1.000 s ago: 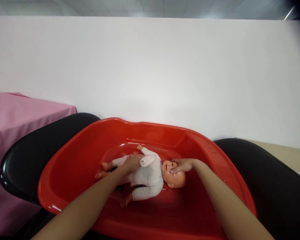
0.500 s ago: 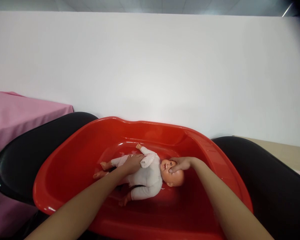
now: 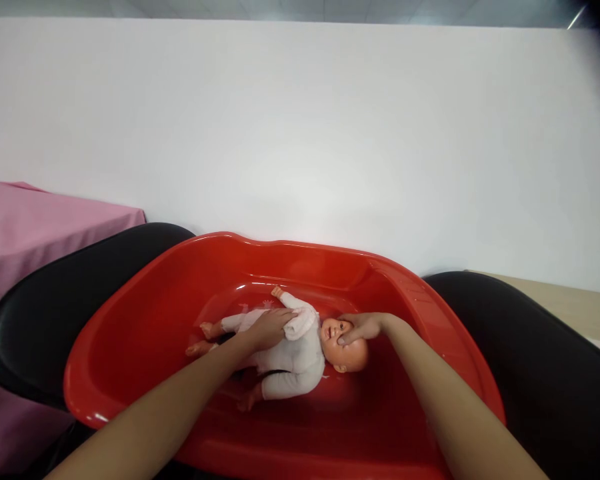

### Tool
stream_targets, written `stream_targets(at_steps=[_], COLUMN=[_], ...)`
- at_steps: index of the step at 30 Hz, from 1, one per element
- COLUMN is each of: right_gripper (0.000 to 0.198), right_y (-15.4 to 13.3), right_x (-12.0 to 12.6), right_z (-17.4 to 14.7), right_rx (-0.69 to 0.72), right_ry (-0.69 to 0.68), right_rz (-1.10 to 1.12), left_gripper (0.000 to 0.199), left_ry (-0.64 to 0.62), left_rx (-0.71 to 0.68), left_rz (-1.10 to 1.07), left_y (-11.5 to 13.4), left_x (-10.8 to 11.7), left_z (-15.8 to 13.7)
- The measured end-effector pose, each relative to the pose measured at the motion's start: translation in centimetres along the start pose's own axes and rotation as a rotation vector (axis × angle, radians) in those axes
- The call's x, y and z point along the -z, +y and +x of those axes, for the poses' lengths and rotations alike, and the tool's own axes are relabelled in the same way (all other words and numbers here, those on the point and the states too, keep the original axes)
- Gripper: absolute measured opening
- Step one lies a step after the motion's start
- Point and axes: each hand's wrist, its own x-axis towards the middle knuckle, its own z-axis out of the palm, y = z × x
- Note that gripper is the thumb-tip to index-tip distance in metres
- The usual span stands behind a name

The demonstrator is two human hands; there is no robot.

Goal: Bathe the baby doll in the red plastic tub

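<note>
Left hand [image 3: 269,328] shifted headward on doll [image 3: 295,357]

Both forearms cut off at btm edge; left hand [image 3: 269,329] hides doll's [image 3: 300,360] belly.

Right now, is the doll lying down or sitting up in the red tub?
Lying down: the doll is stretched across the tub floor, face up, head to the right.

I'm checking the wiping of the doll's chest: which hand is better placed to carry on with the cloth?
The left hand, probably: it rests on the doll with the white cloth at its fingertips, while the right hand is on the doll's head in the red tub.
</note>
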Motion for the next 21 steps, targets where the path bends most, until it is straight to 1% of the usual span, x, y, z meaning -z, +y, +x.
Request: stream_targets(at_steps=[4, 8, 12, 14, 15, 16, 17, 19, 20, 21], right_gripper=[0.100, 0.108, 0.107, 0.109, 0.110, 0.112, 0.113, 0.115, 0.115, 0.114], right_y=[0.1, 0.2, -0.1, -0.3, -0.3, -0.4, -0.4, -0.3, -0.3, -0.3], right_x=[0.1, 0.2, 0.3, 0.3, 0.3, 0.3, 0.3, 0.3, 0.3, 0.3], right_z=[0.2, 0.3, 0.0, -0.1, -0.2, -0.2, -0.2, -0.2, -0.2, -0.2], right_rx=[-0.009, -0.029, -0.040, -0.043, -0.050, -0.058, -0.063, -0.060, -0.058, -0.053], right_ry=[-0.028, -0.036, -0.046, -0.045, -0.042, -0.039, -0.037, -0.043, -0.046, -0.047], right_rz=[0.014, 0.004, 0.002, -0.010, -0.024, -0.037, -0.045, -0.043, -0.035, -0.028], left_gripper=[0.064, 0.065, 0.068, 0.069, 0.069, 0.069, 0.070, 0.072, 0.073, 0.074], left_ry=[-0.056, -0.074, -0.083, -0.113, -0.134, -0.146, -0.137, -0.066, -0.016, 0.020], left_rx=[-0.016, -0.012, -0.014, -0.013, 0.019, 0.082, 0.173, 0.381, 0.465, 0.517], left_rz=[0.039, 0.061, 0.061, 0.068, 0.077, 0.089, 0.105, 0.140, 0.153, 0.163], left_y=[0.5, 0.9, 1.9, 2.4, 2.7, 2.8, 2.9, 3.0, 2.9, 2.8], left_x=[-0.1, -0.2, 0.5, 0.7, 0.7, 0.5, 0.1, -1.1, -1.7, -2.4], left_z=[0.2, 0.1, 0.1, 0.1, 0.1, 0.0, -0.3, -1.4, -2.2, -3.1])
